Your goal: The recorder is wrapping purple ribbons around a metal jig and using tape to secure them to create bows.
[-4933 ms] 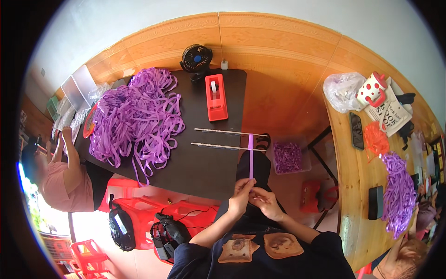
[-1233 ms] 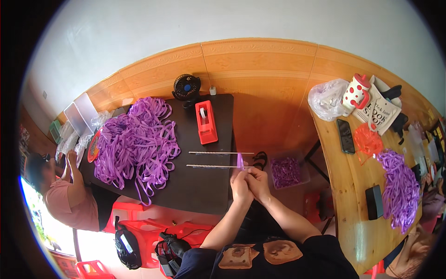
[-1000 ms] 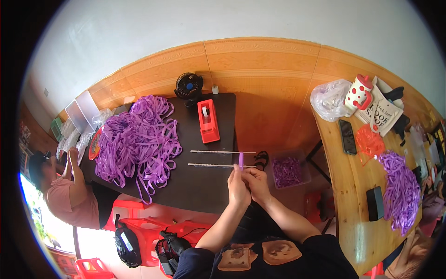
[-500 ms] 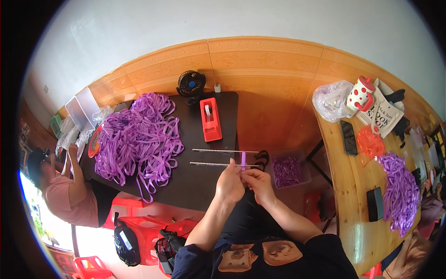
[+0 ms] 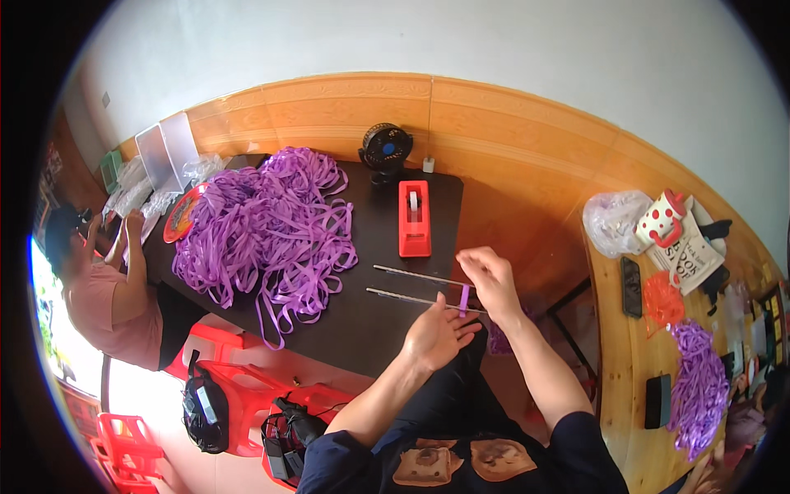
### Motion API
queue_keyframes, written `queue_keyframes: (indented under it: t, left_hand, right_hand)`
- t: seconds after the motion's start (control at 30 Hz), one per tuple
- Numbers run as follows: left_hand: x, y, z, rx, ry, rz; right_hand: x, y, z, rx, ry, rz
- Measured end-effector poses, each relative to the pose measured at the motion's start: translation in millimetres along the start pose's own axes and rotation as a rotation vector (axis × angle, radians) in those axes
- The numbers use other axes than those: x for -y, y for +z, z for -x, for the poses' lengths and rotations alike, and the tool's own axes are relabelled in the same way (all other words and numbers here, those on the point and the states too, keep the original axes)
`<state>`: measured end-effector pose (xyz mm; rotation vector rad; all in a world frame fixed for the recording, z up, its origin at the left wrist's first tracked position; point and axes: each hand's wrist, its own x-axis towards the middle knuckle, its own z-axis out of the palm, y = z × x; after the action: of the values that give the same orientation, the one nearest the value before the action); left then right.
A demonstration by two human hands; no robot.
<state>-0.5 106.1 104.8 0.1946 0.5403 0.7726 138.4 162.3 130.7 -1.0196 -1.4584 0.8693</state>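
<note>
Spanning metallic rods (image 5: 411, 274) is flat purple ribbon (image 5: 465, 299)

Bold dark lettering in rows stands on the cream cloth bag (image 5: 694, 262), near the far edge of the wooden table (image 5: 615, 395). Nothing else is clearly legible.

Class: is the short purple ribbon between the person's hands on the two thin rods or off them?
On: the short purple ribbon reaches across both thin rods, toward their right-hand ends.
</note>
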Motion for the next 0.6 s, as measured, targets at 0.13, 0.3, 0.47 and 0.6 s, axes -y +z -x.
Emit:
queue_keyframes:
  t: [0.13,0.3,0.47,0.6]
  left_hand:
    - [0.7,-0.7,-1.0,0.022,-0.009,0.025]
    - [6.5,-11.9,-6.1,0.061,0.015,-0.004]
    - [6.2,-8.2,-3.2,0.054,0.018,0.013]
    - [8.1,-8.8,-5.8,0.052,0.041,0.035]
  right_hand:
    - [-23.2,34.2,-61.7,0.044,0.130,-0.033]
    - [-39.1,63.0,-84.6,0.055,0.278,-0.036]
    - [-34.7,79.4,-84.3,-0.069,0.300,0.022]
    - [-24.9,81.6,-80.3,-0.106,0.304,-0.190]
